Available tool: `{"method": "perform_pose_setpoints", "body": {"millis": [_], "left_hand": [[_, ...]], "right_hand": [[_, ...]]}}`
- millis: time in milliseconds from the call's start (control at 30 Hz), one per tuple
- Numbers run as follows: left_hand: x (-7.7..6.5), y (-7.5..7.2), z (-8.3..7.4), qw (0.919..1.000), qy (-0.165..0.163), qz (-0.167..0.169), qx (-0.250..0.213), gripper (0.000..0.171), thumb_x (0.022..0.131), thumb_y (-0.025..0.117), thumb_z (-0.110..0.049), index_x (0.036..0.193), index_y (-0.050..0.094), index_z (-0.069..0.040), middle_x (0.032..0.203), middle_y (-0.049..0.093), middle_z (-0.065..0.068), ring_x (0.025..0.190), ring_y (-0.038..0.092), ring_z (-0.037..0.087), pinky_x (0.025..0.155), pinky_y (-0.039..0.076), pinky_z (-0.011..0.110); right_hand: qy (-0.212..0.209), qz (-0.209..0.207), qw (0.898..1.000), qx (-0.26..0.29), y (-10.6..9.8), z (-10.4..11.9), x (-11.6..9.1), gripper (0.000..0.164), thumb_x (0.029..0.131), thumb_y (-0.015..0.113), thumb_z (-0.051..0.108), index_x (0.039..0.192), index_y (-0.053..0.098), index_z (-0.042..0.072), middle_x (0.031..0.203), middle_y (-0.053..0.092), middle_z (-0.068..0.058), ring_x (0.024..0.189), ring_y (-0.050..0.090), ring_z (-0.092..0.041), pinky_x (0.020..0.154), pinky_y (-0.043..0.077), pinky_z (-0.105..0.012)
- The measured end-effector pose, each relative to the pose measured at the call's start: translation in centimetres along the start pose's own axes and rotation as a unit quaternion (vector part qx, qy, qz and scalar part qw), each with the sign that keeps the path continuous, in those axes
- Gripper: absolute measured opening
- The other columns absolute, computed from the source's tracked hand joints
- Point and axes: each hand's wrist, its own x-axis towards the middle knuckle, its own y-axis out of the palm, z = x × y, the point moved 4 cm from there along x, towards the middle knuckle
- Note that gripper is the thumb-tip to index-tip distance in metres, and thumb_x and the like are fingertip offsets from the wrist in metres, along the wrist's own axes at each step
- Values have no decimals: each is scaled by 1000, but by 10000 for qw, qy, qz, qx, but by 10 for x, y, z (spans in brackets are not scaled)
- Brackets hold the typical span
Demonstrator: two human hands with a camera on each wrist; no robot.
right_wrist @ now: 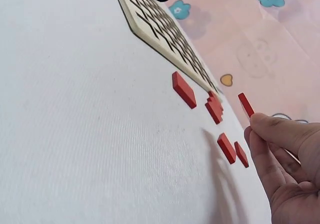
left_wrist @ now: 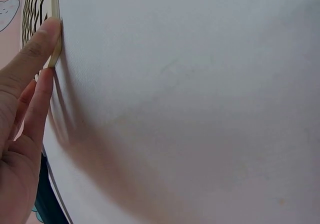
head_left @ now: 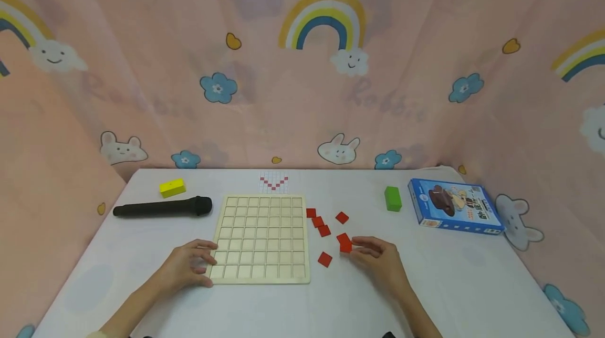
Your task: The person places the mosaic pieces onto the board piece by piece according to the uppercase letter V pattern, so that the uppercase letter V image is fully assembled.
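A pale wooden grid board (head_left: 259,281) lies flat on the white table. At its near left corner my left hand (head_left: 186,264) holds it, fingertips along the left edge and thumb by the corner. The left wrist view shows thumb and finger on either side of the board's corner (left_wrist: 54,54). To the right of the board, my right hand (head_left: 380,259) pinches a red square tile (right_wrist: 246,105) between thumb and fingertip, raised over the table. Several more red tiles are scattered nearby, among them one nearest me (head_left: 324,259) and one farther back (head_left: 342,217).
A pattern card (head_left: 273,182) with red squares lies behind the board. To the left are a black microphone (head_left: 163,208) and a yellow block (head_left: 172,188). A green block (head_left: 393,199) and a blue box (head_left: 456,207) stand at the right. Patterned cloth (head_left: 274,117) hangs behind the table.
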Motion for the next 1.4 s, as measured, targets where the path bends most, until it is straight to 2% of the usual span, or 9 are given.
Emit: {"method": "perform_pose_setpoints", "body": {"millis": [200, 433, 633, 733, 967, 1133, 1400], "left_hand": [[-1, 1, -2, 9999, 100, 24, 64, 34, 55, 90, -8, 84, 71, -4, 123, 55, 21, 111, 53, 45, 72, 56, 17], [-1, 1, -3, 9999, 85, 56, -107, 34, 57, 89, -6, 85, 70, -1, 125, 53, 22, 111, 54, 45, 74, 57, 20], [0, 2, -6, 9999, 70, 39, -70, 35, 56, 89, -5, 85, 70, -2, 125, 53, 21, 111, 54, 44, 73, 57, 19], [0, 2, -6, 10000, 40, 26, -26, 35, 56, 89, -5, 85, 70, -2, 124, 54, 21, 111, 54, 44, 73, 57, 19], [0, 0, -7, 9999, -2, 28, 103, 35, 56, 89, -6, 84, 70, -3, 123, 54, 21, 111, 54, 44, 72, 56, 17], [-1, -1, -9, 9998, 49, -14, 196, 34, 55, 89, -5, 83, 70, -3, 122, 54, 20, 108, 57, 42, 70, 56, 18], [-1, -2, -11, 9999, 52, 53, 91, 33, 56, 89, -5, 82, 70, -3, 123, 54, 21, 111, 54, 44, 71, 57, 18]], "right_hand": [[-53, 56, 9990, 445, 21, 6, -2, 32, 80, 76, 8, 112, 69, 9, 112, 67, -5, 93, 67, -18, 82, 56, -24], [-245, 386, 9954, 843, 50, 16, -5, 32, 79, 77, 10, 110, 69, 5, 108, 67, -5, 90, 67, -19, 76, 57, -23], [-627, 667, 9937, 653, 75, 27, -7, 34, 78, 79, 12, 110, 69, 5, 103, 69, -5, 85, 68, -16, 78, 55, -18], [-875, 754, 9920, 504, 88, 33, -9, 33, 79, 79, 13, 109, 69, 4, 98, 71, -5, 82, 68, -13, 75, 55, -17], [-1324, 1009, 9840, 628, 117, 47, -14, 30, 77, 78, 5, 106, 69, -1, 99, 71, -9, 79, 68, -14, 73, 56, -18], [-1492, 976, 9819, 641, 131, 53, -16, 29, 76, 78, 1, 104, 70, -1, 96, 71, -10, 78, 68, -14, 73, 56, -17], [-1658, 911, 9798, 648, 142, 56, -16, 29, 75, 78, 0, 103, 70, -1, 95, 72, -11, 79, 69, -19, 70, 56, -17]]}}
